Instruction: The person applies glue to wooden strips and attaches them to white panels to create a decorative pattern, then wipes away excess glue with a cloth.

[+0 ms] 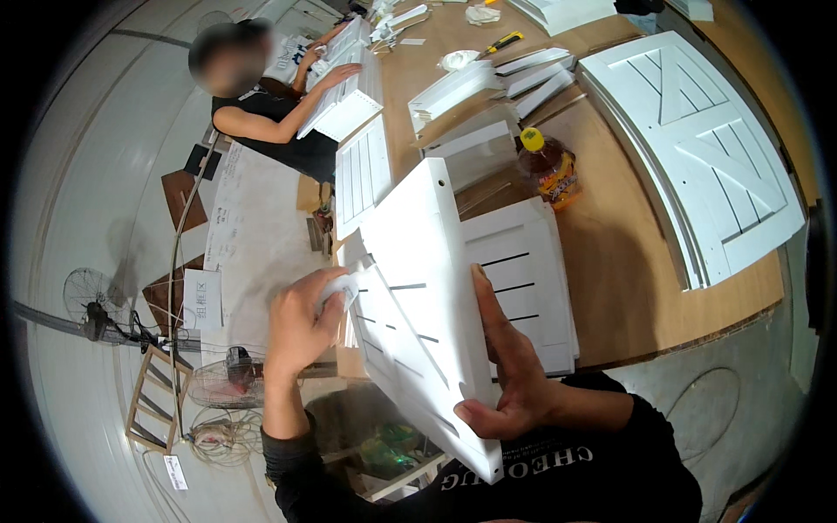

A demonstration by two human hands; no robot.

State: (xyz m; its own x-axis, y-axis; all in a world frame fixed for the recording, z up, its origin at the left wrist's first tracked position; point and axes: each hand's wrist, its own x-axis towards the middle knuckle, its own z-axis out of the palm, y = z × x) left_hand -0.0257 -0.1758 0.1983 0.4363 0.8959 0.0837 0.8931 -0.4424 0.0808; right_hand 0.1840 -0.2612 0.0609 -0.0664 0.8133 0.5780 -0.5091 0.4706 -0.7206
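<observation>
A white slatted door panel (410,288) with a diagonal brace stands tilted on its edge in front of me. My right hand (514,375) grips its thick right side, thumb low and fingers behind. At the panel's left edge, my left hand (305,318) pinches a small white folded piece (351,288) against it; whether that is cloth or sandpaper I cannot tell. Behind the held panel, another white slatted panel (554,270) lies on the brown table (628,322).
White panels (697,148) are stacked on the right. A yellow-capped drink bottle (547,166), white strips (536,78) and a yellow-handled knife (504,42) lie farther back. At the far left, a person (270,113) handles a white panel piece (349,91). Fans (91,301) stand left.
</observation>
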